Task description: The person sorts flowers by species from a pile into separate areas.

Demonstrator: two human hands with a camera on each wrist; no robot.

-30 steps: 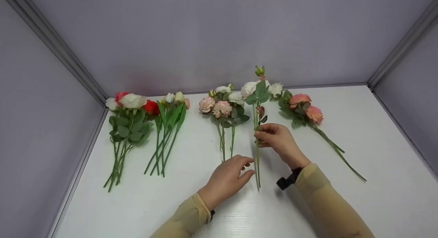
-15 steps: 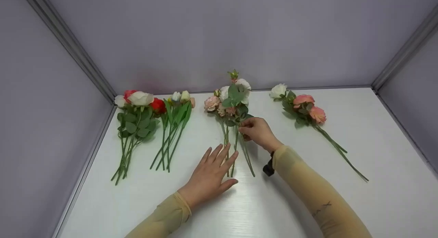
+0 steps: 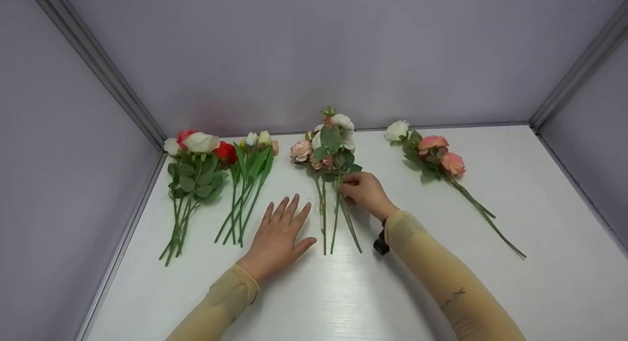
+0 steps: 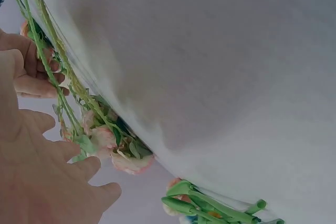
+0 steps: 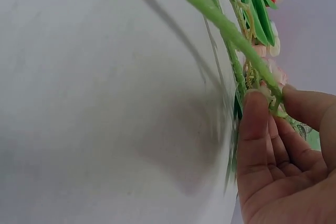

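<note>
My right hand (image 3: pixel 365 191) pinches the green stem (image 5: pixel 226 27) of a flower between thumb and fingers, seen close in the right wrist view. That flower's leaves and green bud (image 3: pixel 327 113) overlap the middle bunch of pale pink and white flowers (image 3: pixel 301 150). Stems of the bunch run down the table toward me. With fingers spread and straight, my left hand (image 3: pixel 277 238) is held over the table left of these stems, holding nothing. In the left wrist view its fingers (image 4: pixel 86 169) partly cover the middle bunch.
A bunch of red and white flowers (image 3: pixel 201 142) lies at the far left, with tulips (image 3: pixel 252 164) beside it. To the right are coral flowers (image 3: pixel 451 163) and a white rose (image 3: pixel 397 130). Grey walls (image 3: pixel 314 56) border the white table (image 3: pixel 417 282).
My right hand has carried the stem left onto the middle bunch, along with white blooms. My left hand has straightened its fingers and moved left, away from the stems.
</note>
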